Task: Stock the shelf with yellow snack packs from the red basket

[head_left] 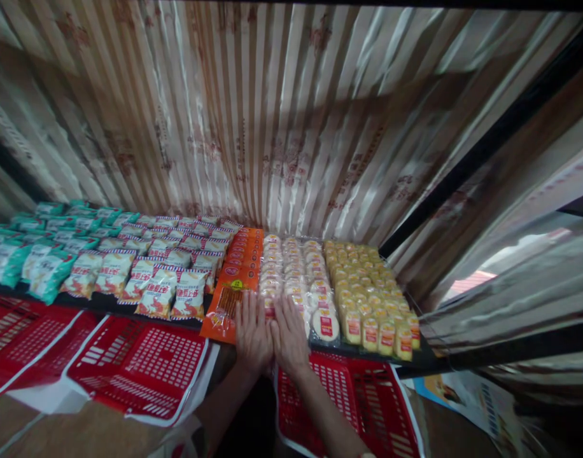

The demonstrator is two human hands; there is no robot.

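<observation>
My left hand lies flat with its fingers stretched forward, over the right edge of an orange snack packet and the front of the round white crackers. Beside it, thumbs nearly touching, my right hand rests with fingers extended on the front of the clear-wrapped white crackers. These crackers stand in rows on a dark shelf. More orange packets run back behind the front one. Whatever lies directly under my palms is hidden.
Left on the shelf stand white-and-red snack bags and teal bags. Yellow wrapped snacks fill the right end. Red baskets hang below the front edge. Striped curtain covers the back; a dark post slants at right.
</observation>
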